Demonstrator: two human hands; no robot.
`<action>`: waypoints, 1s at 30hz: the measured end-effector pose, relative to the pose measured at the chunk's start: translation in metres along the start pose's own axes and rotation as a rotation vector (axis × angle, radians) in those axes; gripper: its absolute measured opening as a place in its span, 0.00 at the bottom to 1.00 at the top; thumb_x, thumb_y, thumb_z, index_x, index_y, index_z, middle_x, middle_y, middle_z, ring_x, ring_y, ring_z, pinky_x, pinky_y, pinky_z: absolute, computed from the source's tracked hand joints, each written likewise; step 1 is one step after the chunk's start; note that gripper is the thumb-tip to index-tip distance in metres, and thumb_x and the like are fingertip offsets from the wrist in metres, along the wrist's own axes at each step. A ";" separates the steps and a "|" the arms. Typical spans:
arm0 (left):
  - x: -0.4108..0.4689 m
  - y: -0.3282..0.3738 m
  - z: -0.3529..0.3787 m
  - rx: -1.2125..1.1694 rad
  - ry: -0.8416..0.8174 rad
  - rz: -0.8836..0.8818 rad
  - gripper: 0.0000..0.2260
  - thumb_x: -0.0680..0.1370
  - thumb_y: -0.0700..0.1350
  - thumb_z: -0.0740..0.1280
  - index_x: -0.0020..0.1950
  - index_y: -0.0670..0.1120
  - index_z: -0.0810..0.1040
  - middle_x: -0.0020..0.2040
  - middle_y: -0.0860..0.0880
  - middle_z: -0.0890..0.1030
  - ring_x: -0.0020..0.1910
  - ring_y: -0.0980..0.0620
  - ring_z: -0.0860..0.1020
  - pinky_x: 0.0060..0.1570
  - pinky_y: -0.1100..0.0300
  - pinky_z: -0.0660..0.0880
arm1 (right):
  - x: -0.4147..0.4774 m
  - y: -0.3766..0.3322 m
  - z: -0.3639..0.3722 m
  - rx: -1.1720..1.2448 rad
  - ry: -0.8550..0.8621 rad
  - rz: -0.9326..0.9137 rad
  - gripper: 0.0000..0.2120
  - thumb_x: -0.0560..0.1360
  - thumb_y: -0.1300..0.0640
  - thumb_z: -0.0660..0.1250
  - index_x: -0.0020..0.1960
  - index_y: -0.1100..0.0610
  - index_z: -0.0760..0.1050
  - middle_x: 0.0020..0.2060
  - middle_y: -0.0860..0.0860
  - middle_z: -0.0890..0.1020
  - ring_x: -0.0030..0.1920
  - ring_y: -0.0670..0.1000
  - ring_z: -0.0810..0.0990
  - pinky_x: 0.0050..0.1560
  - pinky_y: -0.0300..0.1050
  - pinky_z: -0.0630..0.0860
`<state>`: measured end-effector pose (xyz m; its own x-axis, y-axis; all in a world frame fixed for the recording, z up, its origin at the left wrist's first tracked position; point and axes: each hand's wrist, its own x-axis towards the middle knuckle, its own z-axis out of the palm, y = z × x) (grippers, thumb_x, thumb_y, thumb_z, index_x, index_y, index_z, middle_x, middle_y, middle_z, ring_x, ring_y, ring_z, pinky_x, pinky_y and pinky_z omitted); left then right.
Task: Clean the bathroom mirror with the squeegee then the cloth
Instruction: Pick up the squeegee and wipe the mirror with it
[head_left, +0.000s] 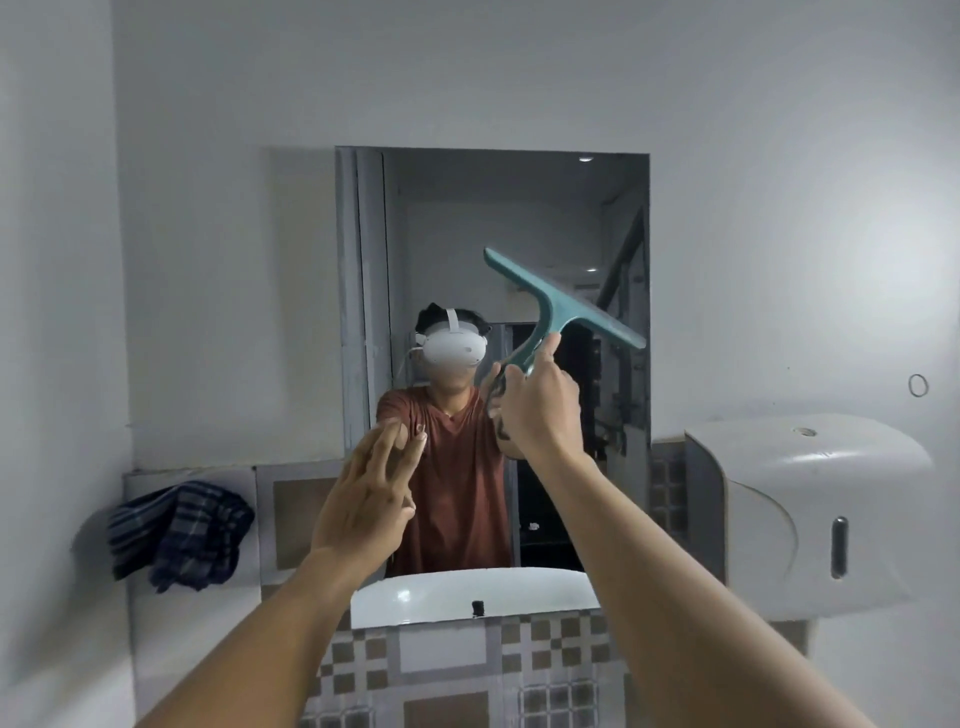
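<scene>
Item: squeegee (558, 304), teal, T-shaped. Held in the right hand (540, 410), whose grip is closed round the lower handle; the handle runs up from the fist toward about 1 o'clock, ending at the blade bar.

Blade bar: long axis slanted, from about 10 o'clock (upper end) down to 4 o'clock (lower end, near the mirror's right edge). It sits in front of the right half of the mirror (467, 234), above the fist. Whether the rubber edge touches the glass cannot be told.

Left hand (366, 499): empty, fingers loosely extended and wide, raised before the lower left part of the mirror, apart from the squeegee.

Cloth (179, 535): dark, plaid, bunched on a ledge at about 9 o'clock from the left hand, well left of the mirror; untouched. The left hand is the nearer one to it.

Sink (415, 597): white, below the mirror's bottom edge.

Judgement: squeegee stage in hand. The bar lies askew to the mirror's edges; the coming stroke likely calls for a wrist turn to level it, then a pull down toward 6 o'clock.
</scene>
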<state>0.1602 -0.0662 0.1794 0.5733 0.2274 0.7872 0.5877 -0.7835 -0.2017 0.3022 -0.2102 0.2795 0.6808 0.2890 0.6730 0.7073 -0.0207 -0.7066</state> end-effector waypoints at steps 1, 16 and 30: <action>0.000 -0.002 0.001 0.005 0.006 0.003 0.45 0.63 0.46 0.82 0.77 0.45 0.66 0.75 0.36 0.66 0.74 0.36 0.66 0.68 0.47 0.66 | -0.005 -0.002 0.012 0.012 0.011 -0.005 0.35 0.79 0.44 0.54 0.80 0.48 0.42 0.51 0.59 0.82 0.45 0.58 0.83 0.47 0.61 0.82; -0.022 -0.013 0.018 -0.003 -0.016 0.004 0.40 0.71 0.52 0.77 0.79 0.46 0.63 0.80 0.41 0.57 0.79 0.41 0.57 0.64 0.49 0.74 | -0.052 -0.022 0.090 -0.042 -0.062 -0.244 0.34 0.84 0.51 0.59 0.82 0.55 0.44 0.66 0.63 0.75 0.65 0.61 0.76 0.59 0.57 0.79; -0.021 -0.014 0.016 -0.012 -0.011 0.026 0.42 0.68 0.50 0.80 0.77 0.45 0.65 0.77 0.40 0.64 0.77 0.40 0.61 0.57 0.51 0.78 | -0.038 0.000 0.040 -0.499 -0.109 -0.467 0.30 0.82 0.48 0.58 0.81 0.45 0.52 0.63 0.54 0.78 0.58 0.58 0.79 0.37 0.47 0.74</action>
<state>0.1490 -0.0510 0.1562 0.5946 0.2134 0.7752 0.5656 -0.7963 -0.2147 0.2682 -0.1826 0.2450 0.2790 0.4685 0.8383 0.9425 -0.3010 -0.1455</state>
